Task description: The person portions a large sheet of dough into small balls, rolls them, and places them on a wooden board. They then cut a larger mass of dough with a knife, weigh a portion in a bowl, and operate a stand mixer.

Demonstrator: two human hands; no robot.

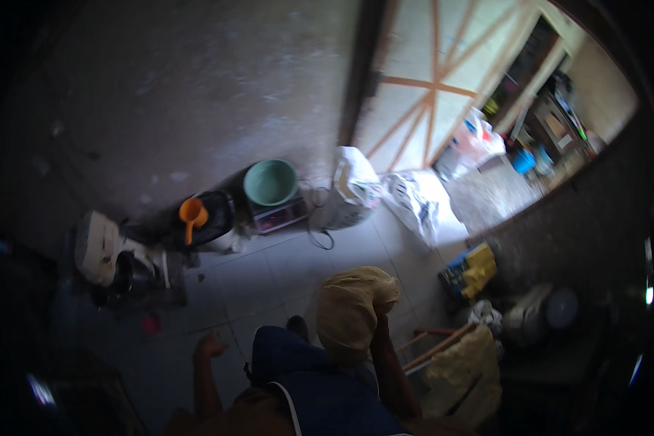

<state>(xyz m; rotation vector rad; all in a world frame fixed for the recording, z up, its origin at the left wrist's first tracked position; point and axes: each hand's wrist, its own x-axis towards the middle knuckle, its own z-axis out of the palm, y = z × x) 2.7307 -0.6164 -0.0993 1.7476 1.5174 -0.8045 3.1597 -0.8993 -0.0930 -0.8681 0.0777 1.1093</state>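
A large tan, rounded bundle (350,312) with soft folds is held up in front of my body, to the right of middle. My right hand (385,301) grips its right side, fingers curled against it. Whether it is dough or cloth I cannot make out. My left hand (211,346) hangs apart at lower left over the tiled floor (258,280), its fingers apart and nothing seen in them. Right of my right forearm lies a pale yellow, lumpy mass (469,370) beside wooden bars (439,347).
By the wall stand a green basin (270,182) on a scale (280,216), an orange dipper (192,213) over a dark bucket, and a stand mixer (98,251). White sacks (418,200) lie near the doorway. A yellow-and-blue object (472,270) and a motor-like machine (538,312) stand right.
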